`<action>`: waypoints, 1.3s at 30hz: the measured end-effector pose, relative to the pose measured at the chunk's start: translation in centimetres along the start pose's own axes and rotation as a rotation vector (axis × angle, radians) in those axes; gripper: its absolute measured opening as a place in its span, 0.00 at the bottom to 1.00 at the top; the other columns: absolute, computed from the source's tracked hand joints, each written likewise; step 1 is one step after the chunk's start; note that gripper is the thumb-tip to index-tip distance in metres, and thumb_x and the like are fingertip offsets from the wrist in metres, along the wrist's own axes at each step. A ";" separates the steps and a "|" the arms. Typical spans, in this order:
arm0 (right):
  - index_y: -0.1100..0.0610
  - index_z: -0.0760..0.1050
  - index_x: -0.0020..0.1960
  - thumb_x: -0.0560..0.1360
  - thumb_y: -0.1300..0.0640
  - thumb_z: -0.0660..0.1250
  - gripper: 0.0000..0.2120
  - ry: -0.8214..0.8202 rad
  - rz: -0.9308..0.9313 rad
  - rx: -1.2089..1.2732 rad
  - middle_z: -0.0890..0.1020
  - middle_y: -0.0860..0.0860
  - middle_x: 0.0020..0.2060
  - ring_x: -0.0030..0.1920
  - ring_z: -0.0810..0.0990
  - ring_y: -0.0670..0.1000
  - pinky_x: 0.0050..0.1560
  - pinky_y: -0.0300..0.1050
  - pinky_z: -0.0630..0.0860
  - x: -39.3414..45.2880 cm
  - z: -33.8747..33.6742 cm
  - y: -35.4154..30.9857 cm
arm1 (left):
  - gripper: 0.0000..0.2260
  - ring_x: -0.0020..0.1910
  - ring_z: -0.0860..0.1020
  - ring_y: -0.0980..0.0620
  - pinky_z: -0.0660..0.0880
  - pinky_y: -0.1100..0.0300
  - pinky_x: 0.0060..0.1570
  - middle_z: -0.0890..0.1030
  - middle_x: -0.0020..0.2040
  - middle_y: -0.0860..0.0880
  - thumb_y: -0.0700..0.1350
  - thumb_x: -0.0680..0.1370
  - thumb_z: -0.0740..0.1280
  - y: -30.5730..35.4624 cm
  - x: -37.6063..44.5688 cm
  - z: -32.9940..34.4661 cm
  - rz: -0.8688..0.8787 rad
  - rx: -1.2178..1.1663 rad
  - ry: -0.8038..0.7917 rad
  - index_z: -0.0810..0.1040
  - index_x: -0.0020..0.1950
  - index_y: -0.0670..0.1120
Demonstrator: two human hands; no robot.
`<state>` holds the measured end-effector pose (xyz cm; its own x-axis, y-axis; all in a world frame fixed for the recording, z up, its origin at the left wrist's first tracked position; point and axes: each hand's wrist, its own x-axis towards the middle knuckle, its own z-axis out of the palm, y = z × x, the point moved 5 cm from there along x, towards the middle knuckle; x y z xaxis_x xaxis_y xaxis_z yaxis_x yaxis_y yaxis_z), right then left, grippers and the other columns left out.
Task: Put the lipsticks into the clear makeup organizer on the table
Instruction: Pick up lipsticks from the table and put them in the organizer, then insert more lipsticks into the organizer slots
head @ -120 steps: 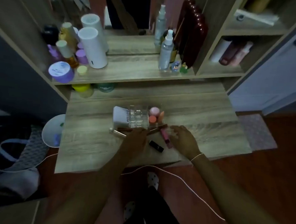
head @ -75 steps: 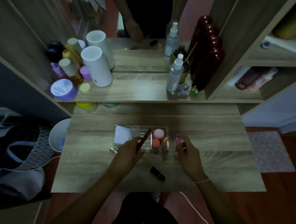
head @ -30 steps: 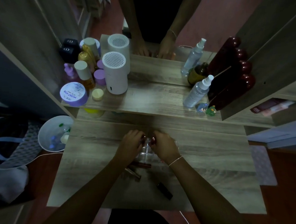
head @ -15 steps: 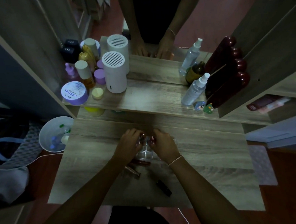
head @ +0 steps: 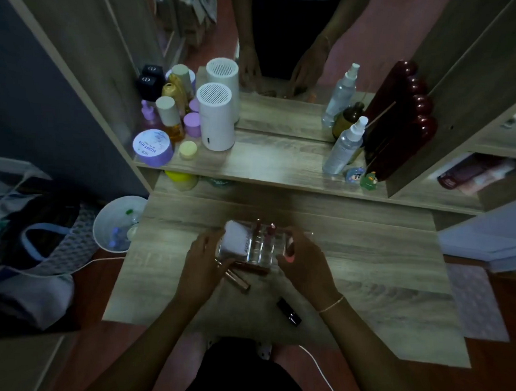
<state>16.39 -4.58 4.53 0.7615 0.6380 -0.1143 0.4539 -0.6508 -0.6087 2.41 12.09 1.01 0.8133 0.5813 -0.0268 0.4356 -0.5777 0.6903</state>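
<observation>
Evidently the clear makeup organizer point(head: 255, 246) is steadied on the bench point(head: 367, 261) between left hand point(head: 201, 261) and right hand point(head: 302, 262), each grip pressed against an end; two lipsticks point(head: 264, 230) are stood inside, three point(head: 288, 310) left outside.

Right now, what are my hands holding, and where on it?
Both hands grip the clear organizer: left hand at its left end, right hand at its right end.

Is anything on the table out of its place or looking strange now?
Yes. Three lipsticks lie loose on the table outside the clear organizer: a gold one, a dark red one against its near edge, and a black one alone, nearer the person.
</observation>
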 end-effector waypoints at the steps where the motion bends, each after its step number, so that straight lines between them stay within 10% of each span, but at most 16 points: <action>1: 0.51 0.73 0.55 0.71 0.57 0.70 0.14 0.002 0.019 -0.005 0.79 0.52 0.44 0.35 0.75 0.46 0.35 0.38 0.70 -0.4 0.2 0.4 | 0.25 0.59 0.73 0.44 0.70 0.53 0.58 0.75 0.61 0.41 0.54 0.73 0.67 -0.2 -0.7 -0.2 -0.007 -0.010 0.016 0.70 0.66 0.43; 17: 0.55 0.73 0.67 0.79 0.58 0.57 0.18 -0.301 -0.221 -0.265 0.80 0.55 0.61 0.60 0.78 0.56 0.60 0.54 0.73 -2.7 7.1 -0.3 | 0.24 0.55 0.75 0.37 0.73 0.49 0.49 0.72 0.61 0.38 0.47 0.73 0.72 -1.3 -3.5 5.0 -0.612 -0.104 0.141 0.66 0.63 0.41; 35: 0.56 0.70 0.67 0.82 0.51 0.54 0.17 -0.355 -0.293 -0.495 0.78 0.60 0.63 0.60 0.77 0.63 0.53 0.57 0.76 -1.5 12.0 -4.5 | 0.22 0.53 0.75 0.37 0.72 0.49 0.49 0.74 0.57 0.36 0.39 0.71 0.71 -8.4 -3.0 -0.3 -0.581 -0.099 0.125 0.68 0.62 0.41; 39: 0.50 0.69 0.71 0.80 0.47 0.60 0.21 -0.319 -0.209 -0.178 0.77 0.56 0.65 0.61 0.78 0.58 0.56 0.52 0.76 -1.7 10.2 -4.9 | 0.23 0.53 0.75 0.38 0.67 0.54 0.46 0.74 0.57 0.36 0.39 0.72 0.70 -8.2 -2.8 -0.5 -0.558 -0.166 0.129 0.68 0.65 0.43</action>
<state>8.14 1.67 -0.33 0.4757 0.8413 -0.2566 0.6778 -0.5366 -0.5027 -3.59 15.51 -4.15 0.4207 0.8422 -0.3373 0.7095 -0.0737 0.7008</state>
